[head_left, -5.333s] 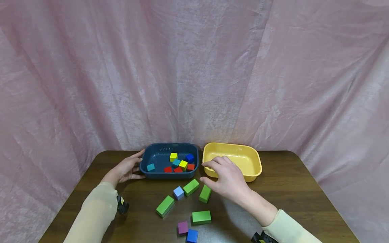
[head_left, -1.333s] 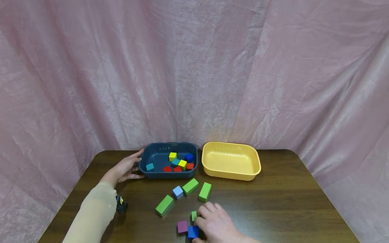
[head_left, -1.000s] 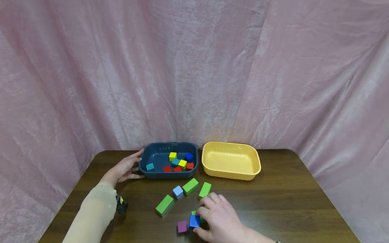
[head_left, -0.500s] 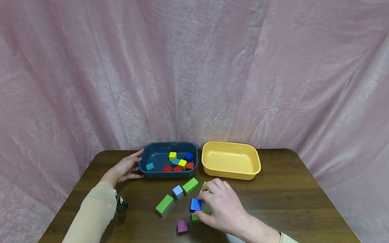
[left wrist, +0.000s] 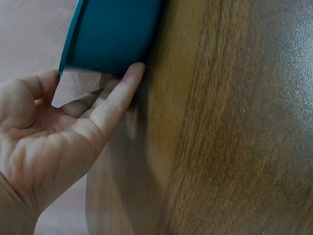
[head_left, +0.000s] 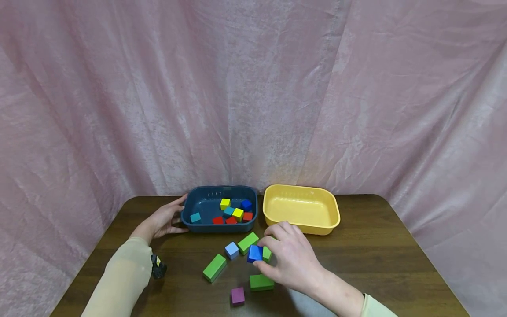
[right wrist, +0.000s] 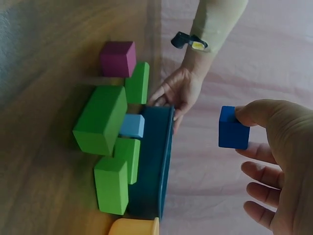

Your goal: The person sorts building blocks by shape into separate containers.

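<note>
My right hand (head_left: pixel 295 259) pinches a blue cube (head_left: pixel 255 254) between thumb and fingertips. In the right wrist view that blue cube (right wrist: pixel 234 128) stands apart from the blocks, with the remaining fingers spread below it. My left hand (head_left: pixel 164 220) touches the left end of a dark blue tray (head_left: pixel 219 228). In the left wrist view its fairly straight fingers (left wrist: pixel 115 105) lie against the tray's end wall (left wrist: pixel 115 36), one digit at the rim. Inside the tray lie several yellow, red, teal and blue cubes. Green blocks (head_left: pixel 214 267) lie below the trays, one partly hidden behind the right hand.
A yellow tray (head_left: pixel 301 229) stands right of the blue one. A light blue cube (head_left: pixel 232 250) and a purple cube (head_left: pixel 237 296) lie on the brown wooden table (head_left: pixel 376 259). Behind the table hangs a pink curtain (head_left: pixel 253 97).
My right hand came down from near the yellow tray, took the blue cube beside the purple one and lifted it away toward the trays. The left hand stays at the blue tray.
</note>
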The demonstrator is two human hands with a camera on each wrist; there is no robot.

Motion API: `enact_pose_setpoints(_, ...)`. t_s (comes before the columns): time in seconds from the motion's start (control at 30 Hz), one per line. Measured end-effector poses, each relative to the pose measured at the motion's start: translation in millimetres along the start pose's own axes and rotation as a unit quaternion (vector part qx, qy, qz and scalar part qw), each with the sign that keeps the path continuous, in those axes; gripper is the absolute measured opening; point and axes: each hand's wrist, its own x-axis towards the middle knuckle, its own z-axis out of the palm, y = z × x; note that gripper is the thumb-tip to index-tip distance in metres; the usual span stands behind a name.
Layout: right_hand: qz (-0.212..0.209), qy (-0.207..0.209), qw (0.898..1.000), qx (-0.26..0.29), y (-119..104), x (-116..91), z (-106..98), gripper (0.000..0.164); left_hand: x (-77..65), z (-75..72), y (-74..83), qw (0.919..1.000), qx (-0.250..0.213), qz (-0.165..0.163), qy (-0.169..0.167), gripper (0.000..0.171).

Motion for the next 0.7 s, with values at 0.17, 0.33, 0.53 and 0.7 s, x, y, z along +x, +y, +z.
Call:
enact_pose_setpoints(0.17,-0.013,0.037,0.999,-0.011,5,8,-1,0.029,1.0,0.0,-1.4,1.0,0.002,0.004,-0.001,0.063)
enact_pose_setpoints(0.33,-0.021,0.063,0.998,-0.019,8,17,-2,0.027,1.6,0.0,-1.8,1.0,0.002,0.005,0.005,0.063)
enact_pose_setpoints(0.53,-0.025,0.069,0.997,-0.018,15,32,-3,0.028,2.0,-1.0,-2.4,0.9999,0.003,0.01,0.004,0.063)
enact_pose_setpoints(0.7,-0.016,0.071,0.997,-0.02,21,48,-3,0.032,2.1,-1.6,-2.1,1.0,0.0,0.01,0.0,0.063)
